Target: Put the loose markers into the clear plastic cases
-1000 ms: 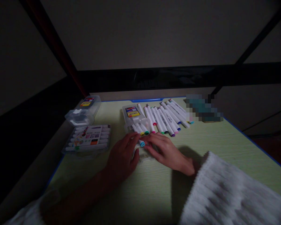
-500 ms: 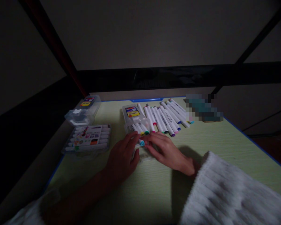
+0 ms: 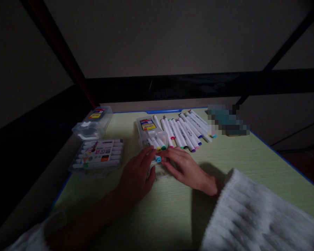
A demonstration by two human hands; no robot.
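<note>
A white marker with a light blue cap end (image 3: pixel 158 159) lies across an unfolded clear marker case (image 3: pixel 162 171), between my hands. My left hand (image 3: pixel 137 174) grips the case's left side, its fingertips by the marker and its thumb lower down. From the other side, the bent fingers of my right hand (image 3: pixel 184 165) close on the marker near its blue end; their tips partly hide it. Just beyond, several markers with yellow and green ends (image 3: pixel 159 142) sit in the case under its labelled cover (image 3: pixel 148 124).
Several loose white markers (image 3: pixel 184 132) lie side by side at the back right. A flat, pixelated object (image 3: pixel 226 120) is beyond them. To the left are a filled marker case (image 3: pixel 99 153) and a clear case (image 3: pixel 101 120) with a label. Blue edging rims the pale green table (image 3: pixel 225 157).
Both hands stay almost still around the case. The blue-ended marker has shifted very slightly; the other markers and cases have not moved.
</note>
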